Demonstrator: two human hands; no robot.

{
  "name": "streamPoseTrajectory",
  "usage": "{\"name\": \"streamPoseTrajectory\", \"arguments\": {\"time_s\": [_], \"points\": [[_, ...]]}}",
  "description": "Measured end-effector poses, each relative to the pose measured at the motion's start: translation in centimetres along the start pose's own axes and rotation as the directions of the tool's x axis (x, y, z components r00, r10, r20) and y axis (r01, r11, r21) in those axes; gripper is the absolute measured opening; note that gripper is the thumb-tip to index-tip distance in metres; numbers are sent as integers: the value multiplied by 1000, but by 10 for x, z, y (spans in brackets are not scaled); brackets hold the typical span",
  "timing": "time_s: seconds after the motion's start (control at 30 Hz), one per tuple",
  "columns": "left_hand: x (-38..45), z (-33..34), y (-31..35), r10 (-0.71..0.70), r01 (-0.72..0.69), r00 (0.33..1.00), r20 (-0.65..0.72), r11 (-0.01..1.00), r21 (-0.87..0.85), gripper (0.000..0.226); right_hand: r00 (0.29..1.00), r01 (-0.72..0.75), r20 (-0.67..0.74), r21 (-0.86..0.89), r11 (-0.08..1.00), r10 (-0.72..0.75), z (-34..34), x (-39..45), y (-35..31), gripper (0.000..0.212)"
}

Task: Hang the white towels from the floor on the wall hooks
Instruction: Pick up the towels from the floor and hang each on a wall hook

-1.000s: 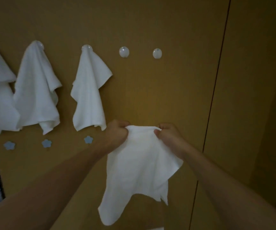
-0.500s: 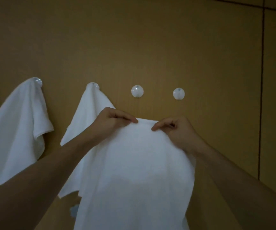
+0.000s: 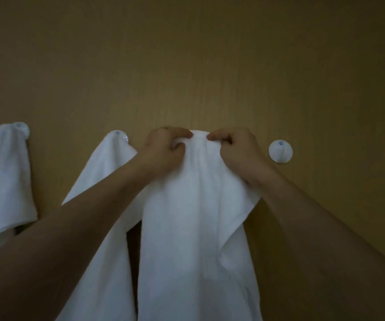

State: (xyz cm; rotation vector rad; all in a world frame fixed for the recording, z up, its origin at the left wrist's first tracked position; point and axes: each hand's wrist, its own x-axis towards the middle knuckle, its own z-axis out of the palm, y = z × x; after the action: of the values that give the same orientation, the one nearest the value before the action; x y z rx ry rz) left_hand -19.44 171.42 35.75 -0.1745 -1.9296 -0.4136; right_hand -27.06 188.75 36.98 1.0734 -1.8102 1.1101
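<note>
Head view: both hands hold a white towel (image 3: 196,228) up against the brown wall (image 3: 210,66). The left hand (image 3: 163,151) and right hand (image 3: 237,151) pinch its top edge with curled fingers (image 3: 182,133), close together. Two hung towels (image 3: 103,181) drape from hooks (image 3: 123,136) at left; a bare hook (image 3: 280,151) sits just right of the hands.

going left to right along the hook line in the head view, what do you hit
towel on the far-left hook → second hung towel → left hand → towel being hung → right hand → bare white hook
</note>
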Motion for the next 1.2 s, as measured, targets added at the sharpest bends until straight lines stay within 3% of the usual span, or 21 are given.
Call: {"name": "streamPoseTrajectory", "arguments": {"time_s": [0.17,0.3,0.37,0.47,0.53,0.6,0.83,0.97,1.2], "points": [[-18,19,2,-114,108,992,-61,989,-100,27,1000,-9,3,84,996,9,20,-11,18,28],[-23,24,11,-229,230,973,41,923,-308,25,1000,-7,18,175,984,3,31,-27,15,28],[-31,28,17,-224,220,974,28,907,-358,30,999,10,44,201,979,-19,34,-41,14,28],[-62,45,18,-215,203,976,-41,960,-191,36,988,46,140,83,996,-58,44,-71,15,47],[-90,55,16,-266,260,962,-55,960,-105,36,987,37,158,-116,993,-18,50,-91,19,57],[-113,61,14,-317,313,947,-54,947,-75,40,989,25,148,-203,979,5,53,-112,25,61],[-174,63,43,-348,346,937,26,917,-200,46,978,-14,206,-114,993,37,54,-172,29,59],[-220,55,46,-473,475,875,107,880,-1,49,950,-104,297,6,995,97,57,-218,27,63],[-288,9,59,-587,526,766,260,806,270,40,861,-164,495,59,985,114,86,-314,10,43]]}}
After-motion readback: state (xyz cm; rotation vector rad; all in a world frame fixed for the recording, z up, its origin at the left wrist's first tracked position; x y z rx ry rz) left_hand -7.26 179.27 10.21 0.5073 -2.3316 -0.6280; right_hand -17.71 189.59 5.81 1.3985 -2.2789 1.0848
